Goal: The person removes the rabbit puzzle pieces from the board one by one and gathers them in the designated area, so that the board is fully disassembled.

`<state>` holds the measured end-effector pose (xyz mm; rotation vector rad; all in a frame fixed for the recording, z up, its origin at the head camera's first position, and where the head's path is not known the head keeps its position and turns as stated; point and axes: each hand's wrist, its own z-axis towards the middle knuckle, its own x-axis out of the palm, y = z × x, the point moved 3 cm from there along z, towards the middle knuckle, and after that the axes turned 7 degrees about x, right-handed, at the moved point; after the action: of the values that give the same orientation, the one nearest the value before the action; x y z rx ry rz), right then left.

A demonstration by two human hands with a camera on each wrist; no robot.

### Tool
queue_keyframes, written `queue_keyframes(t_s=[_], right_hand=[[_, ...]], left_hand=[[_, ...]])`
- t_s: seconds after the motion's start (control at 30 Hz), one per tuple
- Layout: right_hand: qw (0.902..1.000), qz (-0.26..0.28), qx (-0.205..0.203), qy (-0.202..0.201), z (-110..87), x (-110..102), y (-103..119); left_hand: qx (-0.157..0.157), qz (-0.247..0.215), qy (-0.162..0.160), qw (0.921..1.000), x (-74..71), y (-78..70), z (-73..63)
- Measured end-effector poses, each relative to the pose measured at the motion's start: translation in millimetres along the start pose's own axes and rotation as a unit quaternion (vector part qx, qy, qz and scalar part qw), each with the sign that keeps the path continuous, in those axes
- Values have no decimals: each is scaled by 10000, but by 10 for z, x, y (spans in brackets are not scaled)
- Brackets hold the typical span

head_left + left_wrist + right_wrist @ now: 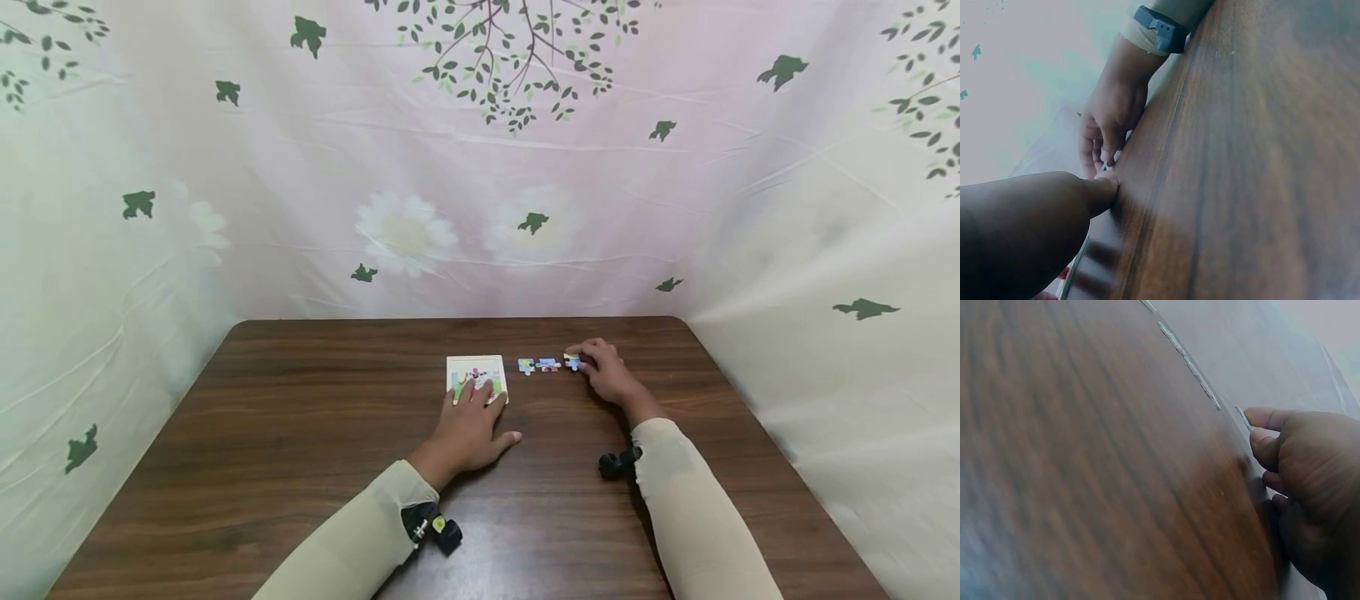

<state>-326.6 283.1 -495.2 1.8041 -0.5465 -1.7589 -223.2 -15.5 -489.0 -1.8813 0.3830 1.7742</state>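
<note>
The left hand (467, 429) lies with fingers spread over the lower part of a small square puzzle board (477, 359), which has a white border and a colourful cartoon picture. Part of that picture is hidden under the fingers. To the right of the board, the right hand (609, 375) pinches a jigsaw piece (572, 362) between thumb and index finger; in the right wrist view this piece (1244, 418) shows as a thin edge at the fingertips. Two more jigsaw pieces, a left one (527, 366) and a middle one (548, 365), lie in a row between board and right hand.
Everything rests on a dark brown wooden table (300, 450) with rounded far corners. A pale curtain (465, 283) printed with leaves, birds and flowers surrounds its back and sides. Black wrist cameras sit on the left sleeve (360, 517) and the right sleeve (690, 500).
</note>
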Motion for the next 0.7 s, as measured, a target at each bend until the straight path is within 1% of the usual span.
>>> queue_keyframes(t_s=[0.37,0.47,0.63,0.7], right_hand=[[9993,-305,-153,-140,7,26,8],[9992,-331,-166,-139,2,23,12],[9995,-288,-59,-116,11,23,25],[9995,-290,-93,-114,17,26,34]], left_hand=[[32,-31,-67,10000,19,2,17],[34,-54,-90,9999,21,5,20],[18,-56,-105,9999,12,4,21],[7,-50,-94,9999,10,5,23]])
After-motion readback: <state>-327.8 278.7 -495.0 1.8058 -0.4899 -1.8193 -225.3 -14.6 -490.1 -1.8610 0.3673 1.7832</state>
